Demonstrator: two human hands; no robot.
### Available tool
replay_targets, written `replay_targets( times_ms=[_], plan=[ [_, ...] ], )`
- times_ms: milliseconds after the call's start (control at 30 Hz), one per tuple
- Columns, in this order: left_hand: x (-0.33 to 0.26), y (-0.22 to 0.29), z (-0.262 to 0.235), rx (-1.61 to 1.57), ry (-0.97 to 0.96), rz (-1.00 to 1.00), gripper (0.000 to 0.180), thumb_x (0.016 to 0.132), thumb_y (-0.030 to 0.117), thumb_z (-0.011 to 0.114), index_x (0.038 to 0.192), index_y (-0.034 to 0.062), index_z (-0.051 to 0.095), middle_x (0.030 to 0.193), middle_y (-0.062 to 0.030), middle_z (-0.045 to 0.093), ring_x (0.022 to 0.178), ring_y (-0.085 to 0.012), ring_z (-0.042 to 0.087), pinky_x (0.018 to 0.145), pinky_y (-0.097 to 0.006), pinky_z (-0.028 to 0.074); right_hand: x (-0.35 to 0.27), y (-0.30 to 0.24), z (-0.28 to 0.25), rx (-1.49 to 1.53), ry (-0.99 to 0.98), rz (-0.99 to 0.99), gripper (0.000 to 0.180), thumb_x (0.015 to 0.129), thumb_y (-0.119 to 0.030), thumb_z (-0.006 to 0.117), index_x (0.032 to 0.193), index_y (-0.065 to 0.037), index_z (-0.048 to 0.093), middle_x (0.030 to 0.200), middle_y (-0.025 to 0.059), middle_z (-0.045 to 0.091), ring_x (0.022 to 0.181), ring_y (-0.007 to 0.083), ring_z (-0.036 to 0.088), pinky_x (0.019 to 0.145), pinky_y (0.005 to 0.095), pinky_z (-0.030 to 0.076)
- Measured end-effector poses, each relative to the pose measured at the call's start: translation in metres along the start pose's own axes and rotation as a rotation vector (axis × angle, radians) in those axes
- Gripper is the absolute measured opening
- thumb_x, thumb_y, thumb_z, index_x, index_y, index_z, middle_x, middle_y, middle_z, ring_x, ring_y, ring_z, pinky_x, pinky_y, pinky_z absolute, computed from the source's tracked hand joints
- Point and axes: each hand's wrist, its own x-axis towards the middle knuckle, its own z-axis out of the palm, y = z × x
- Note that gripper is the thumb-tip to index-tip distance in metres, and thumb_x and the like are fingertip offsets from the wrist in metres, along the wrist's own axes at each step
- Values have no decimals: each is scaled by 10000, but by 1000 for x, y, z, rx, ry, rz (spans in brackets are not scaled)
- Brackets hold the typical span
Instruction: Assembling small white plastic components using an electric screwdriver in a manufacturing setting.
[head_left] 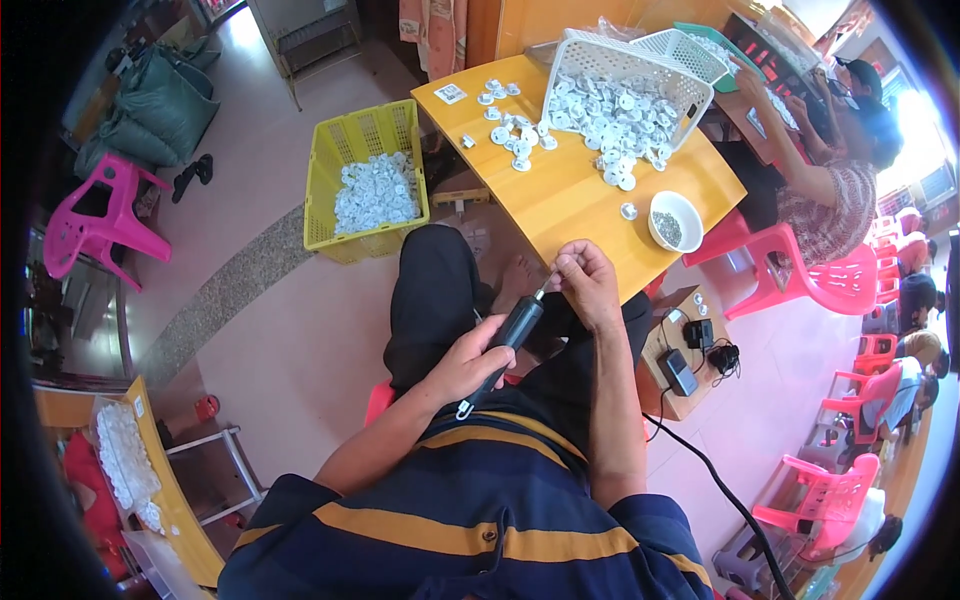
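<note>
My left hand [468,362] grips a black electric screwdriver [512,330], its tip pointing up toward my right hand [588,282]. My right hand is closed around a small part that I cannot make out, held against the driver's tip above my lap at the near edge of the wooden table [570,200]. On the table lie loose white round parts [515,130] and a tipped white basket [625,75] spilling more of them. A small white bowl [676,220] holds tiny dark screws.
A yellow crate [368,180] of white parts stands on the floor to the left. A low stool [690,350] with chargers and a cable is at my right. Pink plastic chairs [815,280] and another seated person [840,170] are at the right.
</note>
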Motion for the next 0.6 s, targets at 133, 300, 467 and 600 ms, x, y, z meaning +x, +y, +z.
replay_targets(
  times_ms=[133, 300, 467, 600],
  plan=[
    [1, 0, 1, 5, 6, 2, 477, 988, 138, 548, 1440, 35, 436, 898, -36, 606, 667, -99, 606, 620, -255, 516, 0, 0, -1, -74, 35, 6, 58, 1015, -87, 629, 1056, -53, 605, 858, 5, 660, 708, 72, 615, 638, 210, 515],
    [2, -3, -1, -7, 9, 2, 474, 988, 139, 549, 1436, 32, 439, 899, -38, 608, 666, -100, 607, 616, -255, 518, -1, -3, 4, -93, 41, 19, 56, 1009, -87, 639, 1039, -46, 615, 846, 2, 666, 711, 68, 618, 642, 207, 516],
    [2, -4, 1, -62, 3, -5, 472, 987, 140, 555, 1431, 30, 442, 902, -43, 612, 664, -101, 607, 610, -253, 518, 0, -5, 3, -101, 0, 14, 51, 1010, -78, 634, 1038, -39, 617, 845, 13, 675, 713, 70, 619, 649, 208, 520],
    [1, -1, 1, -101, 13, -16, 451, 999, 130, 542, 1426, 24, 441, 909, -52, 624, 656, -112, 616, 601, -257, 525, 0, -4, 6, -56, 8, 6, 48, 1011, -74, 631, 1038, -38, 615, 852, 21, 679, 713, 73, 619, 654, 210, 522]
  ],
)
